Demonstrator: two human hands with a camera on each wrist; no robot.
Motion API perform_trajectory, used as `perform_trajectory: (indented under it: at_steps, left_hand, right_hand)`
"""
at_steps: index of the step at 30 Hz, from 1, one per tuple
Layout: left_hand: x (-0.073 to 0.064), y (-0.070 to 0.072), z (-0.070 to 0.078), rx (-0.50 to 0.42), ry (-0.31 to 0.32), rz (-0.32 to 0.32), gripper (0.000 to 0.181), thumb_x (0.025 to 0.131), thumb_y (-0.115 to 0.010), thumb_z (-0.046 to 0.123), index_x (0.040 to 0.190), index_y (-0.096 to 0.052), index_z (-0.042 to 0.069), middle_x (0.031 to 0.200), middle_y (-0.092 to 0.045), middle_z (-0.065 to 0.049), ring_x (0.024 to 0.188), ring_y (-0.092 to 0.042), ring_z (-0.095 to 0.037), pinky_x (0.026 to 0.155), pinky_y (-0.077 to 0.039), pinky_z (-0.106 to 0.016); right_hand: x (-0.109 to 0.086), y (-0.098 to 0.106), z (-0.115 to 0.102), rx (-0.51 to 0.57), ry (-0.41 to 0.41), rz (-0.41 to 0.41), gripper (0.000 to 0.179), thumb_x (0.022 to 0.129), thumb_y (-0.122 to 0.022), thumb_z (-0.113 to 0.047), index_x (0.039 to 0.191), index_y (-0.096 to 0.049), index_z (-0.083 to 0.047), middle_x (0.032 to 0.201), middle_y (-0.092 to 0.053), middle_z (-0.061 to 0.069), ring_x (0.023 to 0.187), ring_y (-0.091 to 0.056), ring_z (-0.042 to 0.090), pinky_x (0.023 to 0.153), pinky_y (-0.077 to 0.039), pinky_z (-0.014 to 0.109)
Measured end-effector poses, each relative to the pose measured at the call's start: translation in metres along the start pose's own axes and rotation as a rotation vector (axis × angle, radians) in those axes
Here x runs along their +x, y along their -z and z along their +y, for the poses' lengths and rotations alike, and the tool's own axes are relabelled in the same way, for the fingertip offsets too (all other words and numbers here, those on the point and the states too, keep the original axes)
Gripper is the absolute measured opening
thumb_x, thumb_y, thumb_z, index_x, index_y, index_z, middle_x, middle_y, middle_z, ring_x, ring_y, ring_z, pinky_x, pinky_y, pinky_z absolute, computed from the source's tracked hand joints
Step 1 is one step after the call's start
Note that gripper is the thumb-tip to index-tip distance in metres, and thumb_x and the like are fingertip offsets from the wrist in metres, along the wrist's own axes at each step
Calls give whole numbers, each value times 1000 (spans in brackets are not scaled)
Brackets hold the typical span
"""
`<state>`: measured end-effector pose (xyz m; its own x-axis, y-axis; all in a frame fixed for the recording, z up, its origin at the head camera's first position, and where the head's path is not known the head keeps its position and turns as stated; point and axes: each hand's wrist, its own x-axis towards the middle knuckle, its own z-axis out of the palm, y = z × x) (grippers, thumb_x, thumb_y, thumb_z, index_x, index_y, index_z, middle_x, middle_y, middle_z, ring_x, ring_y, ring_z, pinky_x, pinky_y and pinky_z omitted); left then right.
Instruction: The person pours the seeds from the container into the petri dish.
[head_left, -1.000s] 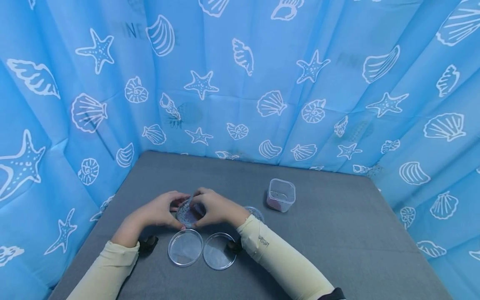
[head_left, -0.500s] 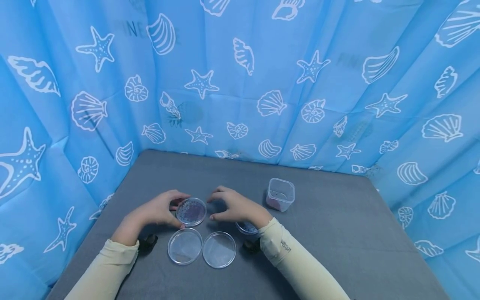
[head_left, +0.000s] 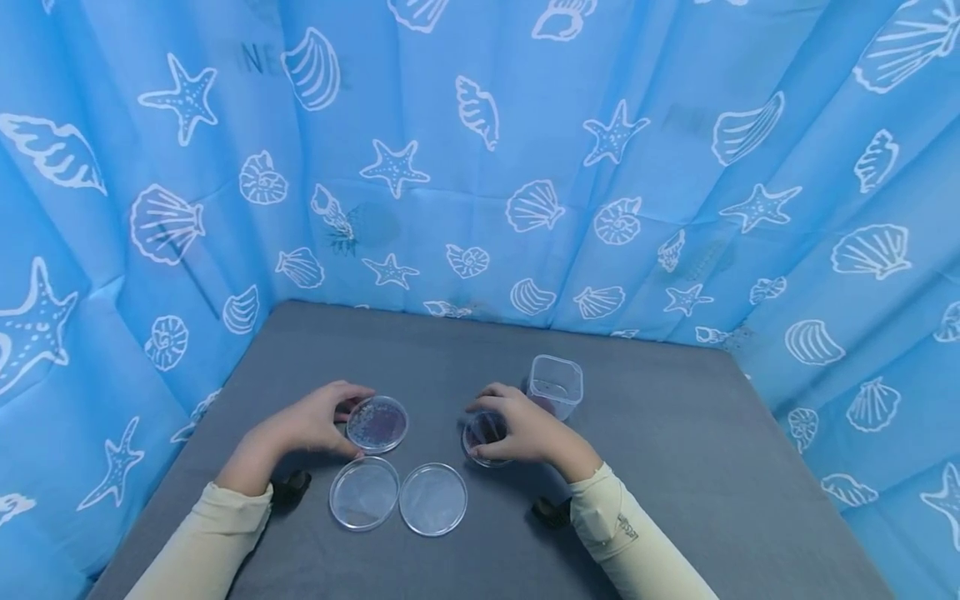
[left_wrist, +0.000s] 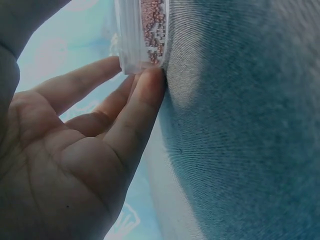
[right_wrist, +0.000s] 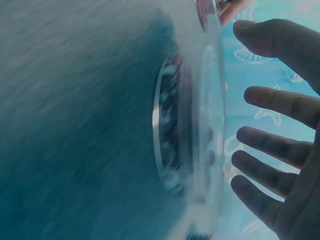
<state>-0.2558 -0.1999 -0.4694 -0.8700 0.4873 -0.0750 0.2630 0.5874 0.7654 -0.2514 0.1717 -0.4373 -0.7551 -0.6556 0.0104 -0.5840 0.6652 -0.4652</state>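
My left hand [head_left: 318, 421] holds the left edge of a clear petri dish [head_left: 377, 425] containing small reddish beads. The left wrist view shows fingertips against the side of this petri dish [left_wrist: 154, 35], which stands on the grey cloth. My right hand [head_left: 517, 425] is over a second petri dish [head_left: 474, 450], which it partly covers. In the right wrist view, that dish [right_wrist: 172, 125] is blurred, with dark reddish contents, and the right fingers [right_wrist: 270, 137] look spread and apart from it.
Two clear round dishes or lids, a left one [head_left: 364, 493] and a right one [head_left: 433, 499], lie side by side nearer me. Behind my right hand stands a square clear plastic container [head_left: 557, 382]. A patterned blue curtain [head_left: 465, 208] borders the grey table [head_left: 675, 467].
My right hand has left the left petri dish and moved right to the second one. The left hand stays at its dish. The head view has shifted slightly.
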Motion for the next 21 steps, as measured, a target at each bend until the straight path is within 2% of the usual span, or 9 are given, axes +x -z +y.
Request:
perform_trajectory:
  at_steps: [3, 8, 11, 15, 18, 21]
  left_hand:
    - [-3, 1, 2, 34, -23, 7, 99, 68, -101, 13, 151, -50, -8, 137, -57, -25, 126, -60, -45, 105, -59, -51]
    - [-12, 7, 11, 201, -45, 66, 99, 63, -101, 11, 149, -55, -6, 130, -58, -22, 123, -59, -43, 105, -55, -60]
    - [-18, 9, 21, 259, -56, 94, 94, 67, -98, 11, 149, -55, -4, 132, -58, -22, 125, -56, -43, 105, -52, -63]
    - [-22, 8, 34, 258, -96, 114, 77, 80, -91, 12, 147, -57, -4, 132, -58, -22, 124, -59, -42, 104, -53, -61]
    - [-25, 2, 40, 244, -120, 114, 63, 89, -85, 17, 143, -61, -3, 129, -60, -19, 118, -62, -37, 98, -57, -55]
    - [-27, -6, 45, 222, -129, 99, 57, 94, -82, 23, 141, -63, -1, 125, -62, -15, 111, -64, -30, 89, -59, -45]
  right_hand:
    - [-6, -2, 5, -25, 3, 11, 55, 86, -87, -34, 135, -71, -14, 140, -60, 8, 127, -58, 25, 104, -56, 48]
    - [-9, -6, 7, -29, 24, 6, 61, 83, -90, -34, 137, -69, -13, 140, -60, 8, 126, -59, 24, 103, -56, 46]
    - [-10, -7, 7, -21, 22, -4, 64, 82, -91, -32, 138, -68, -13, 142, -59, 9, 128, -58, 25, 105, -56, 47]
    - [-13, -8, 8, -17, -5, -10, 64, 82, -91, -30, 139, -67, -14, 144, -58, 9, 130, -57, 24, 107, -55, 48]
    - [-15, -8, 9, -9, -17, -12, 64, 82, -91, -31, 140, -67, -15, 145, -57, 10, 130, -57, 24, 107, -55, 48]
    - [-18, -9, 11, -8, -26, -17, 64, 83, -91, -33, 140, -67, -15, 145, -57, 10, 130, -57, 25, 107, -55, 49]
